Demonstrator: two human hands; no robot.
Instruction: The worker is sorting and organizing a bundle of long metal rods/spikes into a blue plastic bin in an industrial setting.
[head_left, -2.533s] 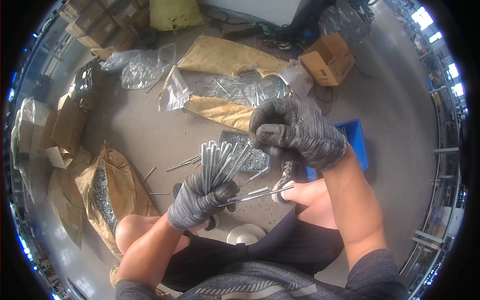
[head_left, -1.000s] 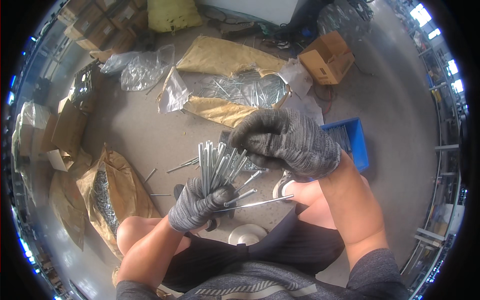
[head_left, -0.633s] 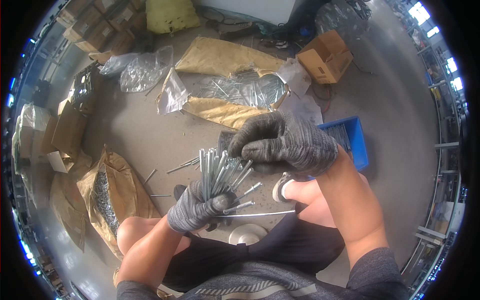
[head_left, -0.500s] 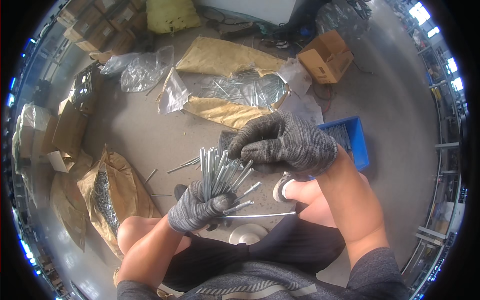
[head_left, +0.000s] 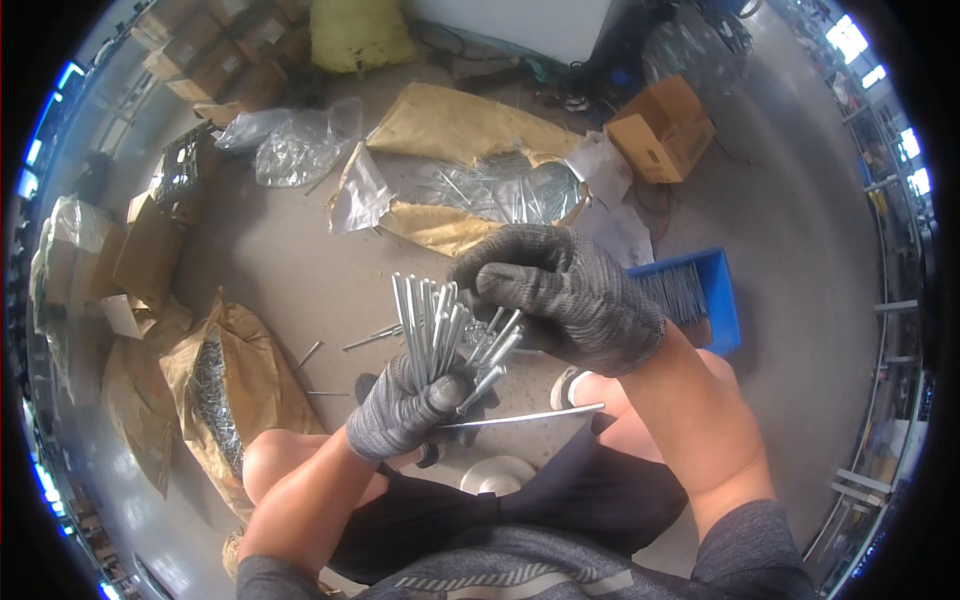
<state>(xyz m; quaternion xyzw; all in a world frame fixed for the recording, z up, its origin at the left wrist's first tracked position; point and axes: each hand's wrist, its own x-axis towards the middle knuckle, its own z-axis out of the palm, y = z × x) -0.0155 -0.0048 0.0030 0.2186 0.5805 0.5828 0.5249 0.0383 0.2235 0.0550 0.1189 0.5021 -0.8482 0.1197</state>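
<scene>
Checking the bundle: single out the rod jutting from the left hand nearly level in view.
The lowest rod, stretching rightward from the left hand; the other rods slant more steeply.

The left hand (head_left: pixel 400 410) is just left of and below the frame's centre, with rods (head_left: pixel 430 325) in it, most pointing toward the top edge; one (the lowest) runs out to the right. The right hand (head_left: pixel 565 295) is at centre, just right of the bunch, partly in front of the bin (head_left: pixel 725 290), which has more rods in it. Upper centre lies a sack (head_left: pixel 460 120) with rods in its opening, a box (head_left: pixel 660 135) on its right and a bag (head_left: pixel 295 150) on its left. Lower left, a second sack (head_left: pixel 265 370) lies on the floor (head_left: pixel 270 250).
</scene>
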